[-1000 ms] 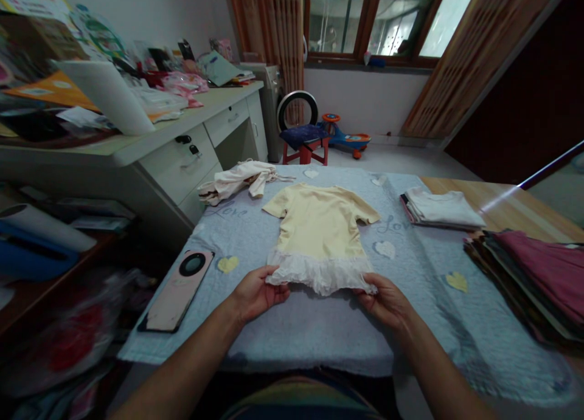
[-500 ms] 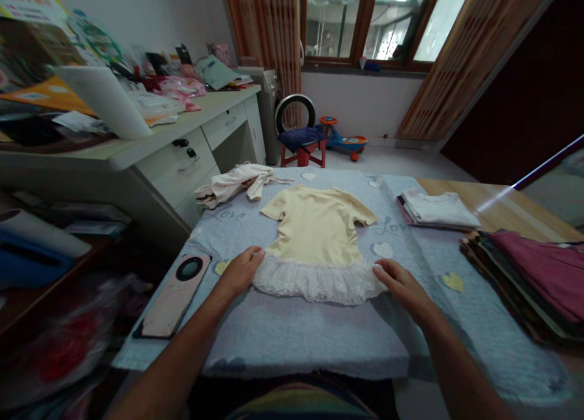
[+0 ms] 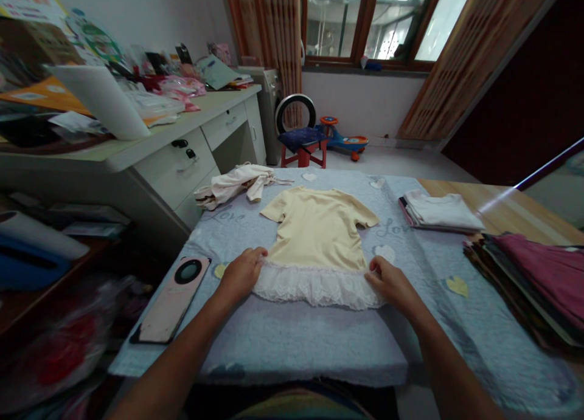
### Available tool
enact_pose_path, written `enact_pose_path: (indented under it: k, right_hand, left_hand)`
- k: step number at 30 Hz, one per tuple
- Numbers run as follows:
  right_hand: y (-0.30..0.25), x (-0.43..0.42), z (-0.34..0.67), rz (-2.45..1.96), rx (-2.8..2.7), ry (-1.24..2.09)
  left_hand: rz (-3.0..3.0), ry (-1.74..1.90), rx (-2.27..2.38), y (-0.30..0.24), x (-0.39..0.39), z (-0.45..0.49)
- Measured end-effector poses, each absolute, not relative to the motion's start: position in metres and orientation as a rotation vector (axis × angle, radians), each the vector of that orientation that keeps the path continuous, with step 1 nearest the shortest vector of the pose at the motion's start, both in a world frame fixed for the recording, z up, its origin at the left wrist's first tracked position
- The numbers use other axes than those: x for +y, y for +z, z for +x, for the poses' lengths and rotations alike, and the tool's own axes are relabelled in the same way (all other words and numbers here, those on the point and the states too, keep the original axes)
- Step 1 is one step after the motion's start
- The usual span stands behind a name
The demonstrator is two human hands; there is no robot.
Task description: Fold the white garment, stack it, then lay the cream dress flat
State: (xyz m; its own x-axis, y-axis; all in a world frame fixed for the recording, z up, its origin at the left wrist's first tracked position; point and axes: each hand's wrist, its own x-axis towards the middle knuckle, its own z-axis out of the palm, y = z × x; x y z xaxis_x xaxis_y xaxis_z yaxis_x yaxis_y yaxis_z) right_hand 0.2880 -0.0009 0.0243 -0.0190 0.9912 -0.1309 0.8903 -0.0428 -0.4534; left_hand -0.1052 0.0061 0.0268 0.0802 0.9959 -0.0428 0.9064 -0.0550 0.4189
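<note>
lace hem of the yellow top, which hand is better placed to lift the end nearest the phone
Left, probably: the left hand rests at that end of the lace hem, on the side of the phone, while the right hand sits at the opposite end.

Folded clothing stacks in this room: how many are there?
2: a white stack at the quilted blue cover's right edge, and a thicker maroon-topped stack nearer the person. Others may be hidden.
</note>
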Motion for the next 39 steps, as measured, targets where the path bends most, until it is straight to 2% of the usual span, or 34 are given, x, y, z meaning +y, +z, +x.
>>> enact_pose_path:
  k: [4, 8, 12, 21, 27, 31, 35, 39]
  right_hand:
    - [0.035, 0.007, 0.293, -2.067, -2.173, 0.388]
    - [0.049, 0.020, 0.265, -1.887, -2.201, 0.201]
    - [0.040, 0.031, 0.223, -1.581, -2.308, 0.191]
    - [0.010, 0.034, 0.217, -1.881, -2.413, 0.277]
    - [0.014, 0.053, 0.247, -1.707, -2.217, 0.488]
    - [0.022, 0.077, 0.273, -1.858, -1.826, 0.365]
    - [0.030, 0.108, 0.288, -2.092, -1.626, 0.277]
    - [0.026, 0.143, 0.294, -2.206, -1.679, 0.149]
  left_hand:
    - [2.165, 0.163, 2.028, 0.036, 0.006, -0.102]
    - [2.338, 0.372, 1.868, 0.047, 0.021, -0.077]
    - [2.467, 0.425, 1.549, 0.036, 0.037, -0.047]
    - [2.364, 0.193, 1.613, 0.006, 0.039, -0.051]
    - [2.235, 0.325, 1.500, 0.016, 0.050, -0.068]
    - [1.976, 0.597, 1.748, 0.022, 0.076, -0.085]
    - [1.762, 0.565, 2.064, 0.024, 0.108, -0.094]
    - [1.735, 0.502, 2.146, 0.026, 0.140, -0.089]
